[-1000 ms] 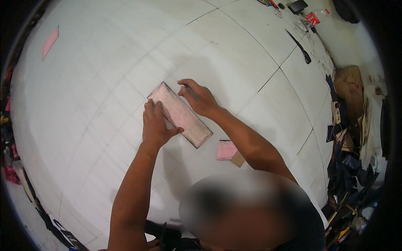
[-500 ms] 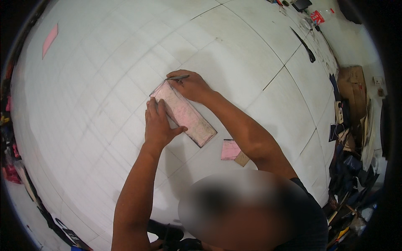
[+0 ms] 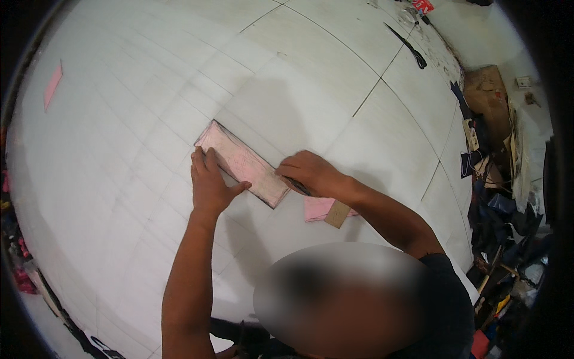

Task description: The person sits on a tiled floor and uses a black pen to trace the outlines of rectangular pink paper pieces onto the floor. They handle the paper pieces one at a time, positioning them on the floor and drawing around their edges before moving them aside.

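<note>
A long pale-pink rectangular piece (image 3: 242, 164) with smudged lines on it and dark edges lies slantwise on the white tiled surface. My left hand (image 3: 209, 186) rests on its left long side, fingers and thumb spread. At its lower right end, my right hand (image 3: 314, 173) is closed around a slim dark pen-like tool (image 3: 299, 187); the fingers hide its tip. Just below that hand lie a smaller pink piece (image 3: 315, 208) and a brown card (image 3: 338, 215) overlapping it, partly under my right forearm.
Another pink strip (image 3: 53, 87) lies at the far left. Black-handled scissors (image 3: 412, 52) are at the upper right, near a bottle with a red label (image 3: 423, 6). A cardboard box (image 3: 487, 90) and piled dark scraps (image 3: 499, 221) line the right edge.
My right hand has moved with the tool along the piece's right long side, from the upper end down to the lower right corner. My left hand stays on the piece; the view has shifted slightly.
</note>
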The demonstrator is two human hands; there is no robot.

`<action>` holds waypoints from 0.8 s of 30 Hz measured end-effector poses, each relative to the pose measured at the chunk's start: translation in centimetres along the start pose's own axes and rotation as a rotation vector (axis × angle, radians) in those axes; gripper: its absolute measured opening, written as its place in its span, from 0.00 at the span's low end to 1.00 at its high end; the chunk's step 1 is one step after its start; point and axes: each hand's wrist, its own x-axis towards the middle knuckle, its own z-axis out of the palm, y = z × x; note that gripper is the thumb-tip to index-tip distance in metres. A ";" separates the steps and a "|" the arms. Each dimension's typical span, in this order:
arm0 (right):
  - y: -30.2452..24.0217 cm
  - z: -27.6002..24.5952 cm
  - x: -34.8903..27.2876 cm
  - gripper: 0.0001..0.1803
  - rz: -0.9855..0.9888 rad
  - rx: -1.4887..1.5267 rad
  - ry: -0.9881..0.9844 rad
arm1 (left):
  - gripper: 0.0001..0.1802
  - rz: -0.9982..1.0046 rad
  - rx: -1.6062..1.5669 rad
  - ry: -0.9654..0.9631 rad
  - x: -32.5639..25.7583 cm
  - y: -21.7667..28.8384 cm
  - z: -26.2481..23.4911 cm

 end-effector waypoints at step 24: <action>2.9 1.1 10.3 0.17 0.117 -0.027 0.081 | 0.66 0.068 -0.005 0.046 0.2 -0.1 0.1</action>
